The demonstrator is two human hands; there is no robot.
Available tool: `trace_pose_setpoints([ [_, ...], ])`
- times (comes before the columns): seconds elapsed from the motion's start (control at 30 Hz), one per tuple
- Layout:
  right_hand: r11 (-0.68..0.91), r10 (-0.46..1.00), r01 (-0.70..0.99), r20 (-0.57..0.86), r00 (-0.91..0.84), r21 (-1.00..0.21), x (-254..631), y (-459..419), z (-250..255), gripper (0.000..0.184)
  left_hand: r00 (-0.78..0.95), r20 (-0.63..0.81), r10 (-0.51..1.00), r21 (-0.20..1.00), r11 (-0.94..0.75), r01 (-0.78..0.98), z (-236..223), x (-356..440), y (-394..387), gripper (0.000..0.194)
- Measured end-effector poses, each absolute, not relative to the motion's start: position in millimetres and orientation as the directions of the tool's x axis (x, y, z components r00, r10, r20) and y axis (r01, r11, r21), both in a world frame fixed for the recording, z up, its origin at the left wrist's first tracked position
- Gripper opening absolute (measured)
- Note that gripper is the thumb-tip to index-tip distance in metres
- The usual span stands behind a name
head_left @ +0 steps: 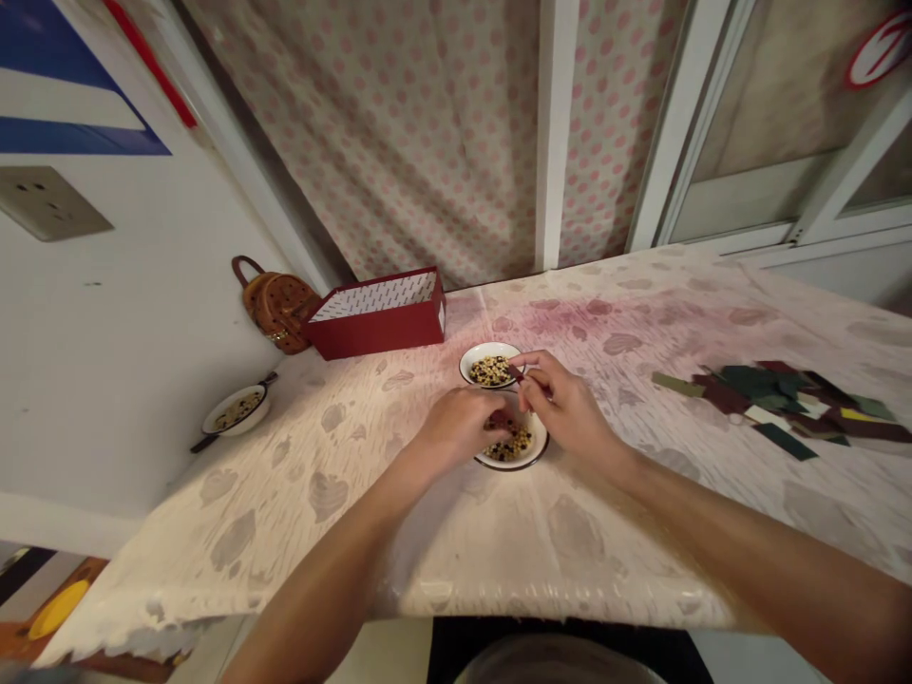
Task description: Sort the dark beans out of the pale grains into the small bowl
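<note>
My left hand [456, 427] is over the nearer white plate [540, 440], its fingertips pinching a small dark red piece [502, 416], probably card. That plate holds mixed dark and pale seeds or beans [508, 444], partly hidden by the hand. My right hand [562, 408] reaches toward the farther white plate [475, 354], which holds a similar seed mix [489, 370]. Between its thumb and finger is another small dark red piece [517, 374]. The two hands are close together but apart.
A red box [377, 321] and a brown studded backpack [275, 306] stand at the far left. A white pan with a dark handle [235, 410] holds seeds on the left. Several coloured paper pieces [769, 404] lie on the patterned table cover [570, 541].
</note>
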State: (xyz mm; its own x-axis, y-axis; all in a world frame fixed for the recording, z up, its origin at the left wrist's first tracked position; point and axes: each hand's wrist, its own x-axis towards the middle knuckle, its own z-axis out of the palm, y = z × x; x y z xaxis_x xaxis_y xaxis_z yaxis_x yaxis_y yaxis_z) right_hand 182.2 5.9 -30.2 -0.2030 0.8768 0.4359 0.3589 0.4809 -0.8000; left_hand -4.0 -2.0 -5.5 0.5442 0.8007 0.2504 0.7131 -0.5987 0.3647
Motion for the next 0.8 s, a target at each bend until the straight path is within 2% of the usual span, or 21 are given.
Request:
trace_pose_setpoints([
  [0.13,0.476,0.879,0.371,0.431,-0.202,-0.797,181.6,5.8,-30.0,0.024,0.568,0.296,0.768,0.286,-0.639,0.714,-14.7,0.7,-1.3,0.011],
  [0.23,0.472,0.882,0.375,0.423,-0.208,-0.798,181.3,5.0,-29.0,0.025,0.546,0.284,0.788,0.295,-0.613,0.733,-15.5,1.9,-2.2,0.015],
  [0.37,0.474,0.880,0.371,0.423,-0.216,-0.798,181.8,4.6,-28.7,0.025,0.496,0.246,0.833,0.367,-0.554,0.748,-10.5,2.4,-6.0,0.015],
  [0.43,0.473,0.881,0.366,0.422,-0.214,-0.801,182.1,4.3,-28.7,0.025,0.452,0.234,0.861,0.485,-0.506,0.713,-8.7,1.9,-6.0,0.014],
  [0.5,0.471,0.882,0.354,0.418,-0.218,-0.808,182.0,3.4,-28.4,0.025,0.400,0.239,0.885,0.690,-0.444,0.572,-8.2,0.6,-3.5,0.016],
  [0.57,0.471,0.880,0.329,0.413,-0.232,-0.818,181.4,1.8,-27.4,0.025,0.336,0.229,0.914,0.879,-0.342,0.331,-8.5,-1.5,0.8,0.015],
  [0.6,0.474,0.877,0.315,0.413,-0.244,-0.822,181.0,1.0,-26.7,0.024,0.305,0.209,0.929,0.937,-0.280,0.210,-8.8,-2.7,3.1,0.015],
  [0.7,0.498,0.861,0.290,0.426,-0.276,-0.817,179.5,-1.2,-25.1,0.024,0.242,0.132,0.961,0.991,-0.126,-0.039,-9.2,-5.7,8.4,0.024],
  [0.8,0.512,0.851,0.288,0.432,-0.299,-0.809,178.8,-2.4,-24.7,0.025,0.221,0.076,0.972,0.987,-0.043,-0.152,-9.1,-6.7,10.1,0.032],
])
